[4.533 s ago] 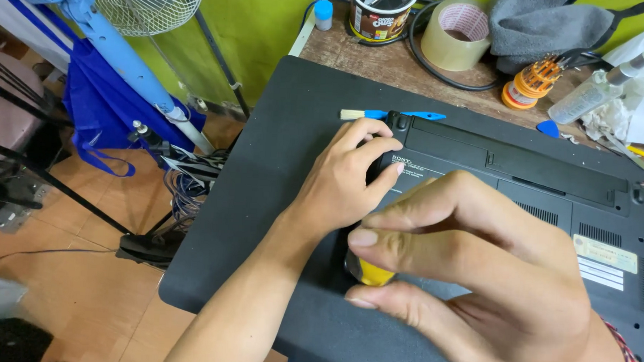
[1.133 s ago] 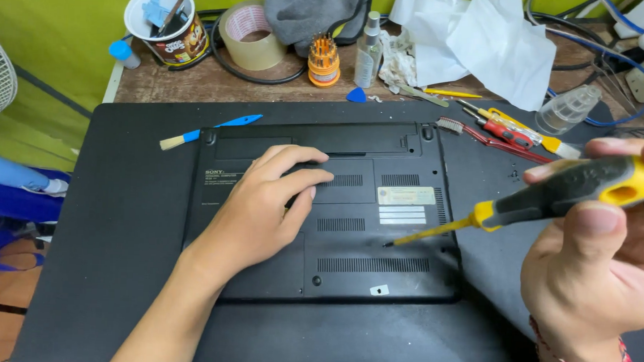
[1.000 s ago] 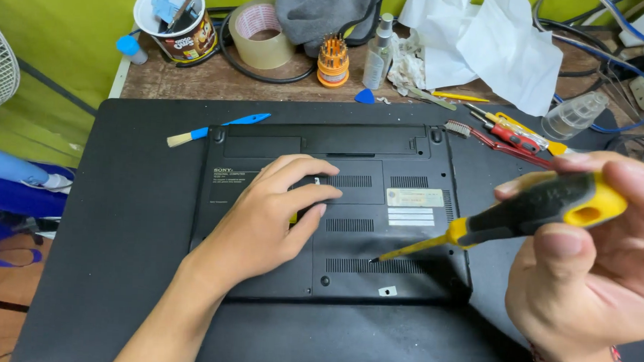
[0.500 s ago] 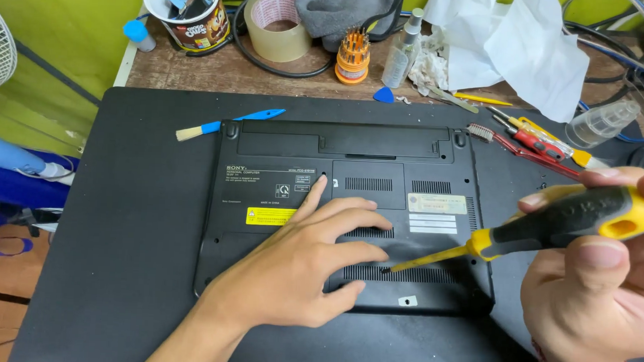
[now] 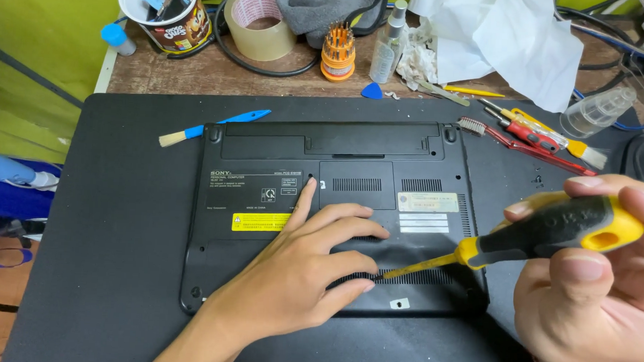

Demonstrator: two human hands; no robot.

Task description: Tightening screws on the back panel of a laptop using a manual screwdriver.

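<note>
While our left hand [image 5: 296, 274] lies flat, fingers spread, on the laptop [image 5: 335, 218], our right hand [image 5: 592, 287] grips a screwdriver [image 5: 522, 240], tip at the vent.

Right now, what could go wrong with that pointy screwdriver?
The screwdriver in the right hand has its tip right beside the left hand fingers, so a slip might poke them. The tip could also scratch the laptop near its vent slots.
</note>
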